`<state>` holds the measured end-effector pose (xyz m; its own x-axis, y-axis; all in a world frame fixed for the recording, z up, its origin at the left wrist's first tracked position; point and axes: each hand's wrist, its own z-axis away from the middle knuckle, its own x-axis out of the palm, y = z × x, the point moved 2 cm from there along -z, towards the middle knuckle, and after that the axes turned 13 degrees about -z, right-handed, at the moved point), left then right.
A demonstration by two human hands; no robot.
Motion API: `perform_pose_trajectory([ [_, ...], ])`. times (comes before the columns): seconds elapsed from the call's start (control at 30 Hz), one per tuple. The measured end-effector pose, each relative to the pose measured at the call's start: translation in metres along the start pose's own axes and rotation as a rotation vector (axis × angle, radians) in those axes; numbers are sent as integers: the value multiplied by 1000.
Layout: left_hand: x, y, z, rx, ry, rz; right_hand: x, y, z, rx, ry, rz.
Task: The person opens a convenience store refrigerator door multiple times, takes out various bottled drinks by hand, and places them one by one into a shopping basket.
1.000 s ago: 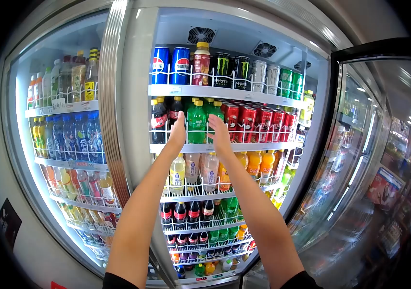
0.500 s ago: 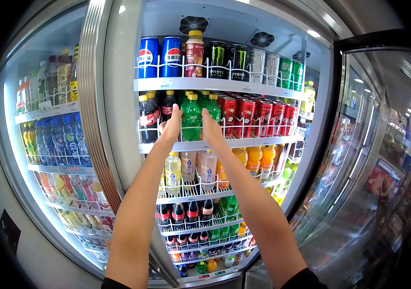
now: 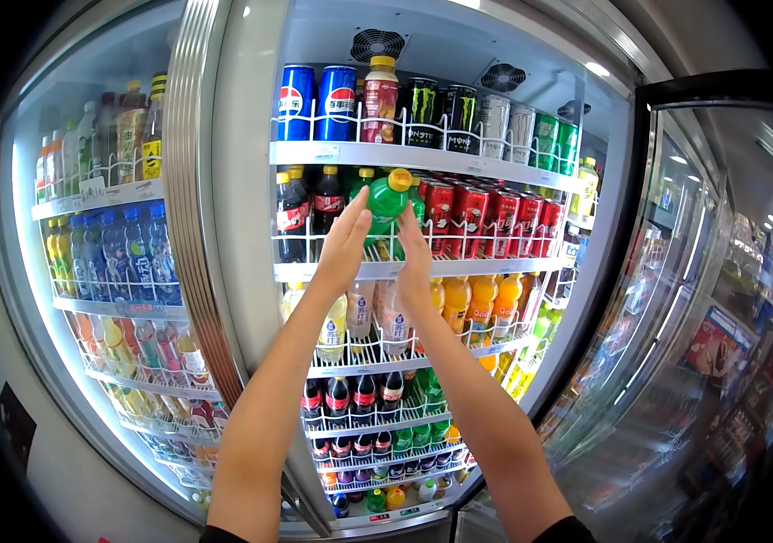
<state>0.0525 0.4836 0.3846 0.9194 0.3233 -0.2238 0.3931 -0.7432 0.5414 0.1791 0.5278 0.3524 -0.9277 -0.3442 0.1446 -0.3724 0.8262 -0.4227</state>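
Note:
A green bottle point(image 3: 388, 201) with a yellow cap is tilted toward me at the second shelf of the cooler. Its left side is against the fingers of my left hand point(image 3: 344, 242), and my right hand point(image 3: 415, 260) presses its right side. Both hands are closed round the bottle, whose lower part is partly hidden behind them and the shelf's wire guard. Dark cola bottles point(image 3: 292, 217) stand to the left on that shelf, and red cans point(image 3: 469, 217) to the right. Another green bottle point(image 3: 361, 181) is just behind.
Above, a shelf edge point(image 3: 405, 158) carries blue cans point(image 3: 295, 101) and black cans point(image 3: 422, 109) behind wire. Clear and orange bottles point(image 3: 481, 300) line the shelf below. The open glass door point(image 3: 622, 271) is at the right, a metal door frame point(image 3: 192, 181) at the left.
My hands have closed in on the green bottle from both sides. It has come up and forward out of its row and now leans toward me. The view has shifted slightly.

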Motion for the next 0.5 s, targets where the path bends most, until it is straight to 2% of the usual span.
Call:
perform_pose_trajectory([
  [0.07,0,7,2,87,13,-19,7,-10,4,-24,96,-251],
  [0.1,-1,9,4,86,14,-17,15,-25,7,-23,95,-250],
  [0.17,-4,18,9,279,61,-237,22,-51,17,-38,137,-227],
  [0.2,-7,27,16,280,61,-235,21,-59,21,-43,151,-219],
  [0.27,-10,51,44,118,-140,-162,4,-65,38,36,60,-195],
  [0.4,-10,52,81,61,-133,-119,-1,-81,66,49,71,-45],
  [0.43,-9,61,106,-55,-148,69,-1,-91,82,65,89,-34],
  [0.5,-10,61,122,-97,-164,112,-2,-100,105,127,27,9],
])
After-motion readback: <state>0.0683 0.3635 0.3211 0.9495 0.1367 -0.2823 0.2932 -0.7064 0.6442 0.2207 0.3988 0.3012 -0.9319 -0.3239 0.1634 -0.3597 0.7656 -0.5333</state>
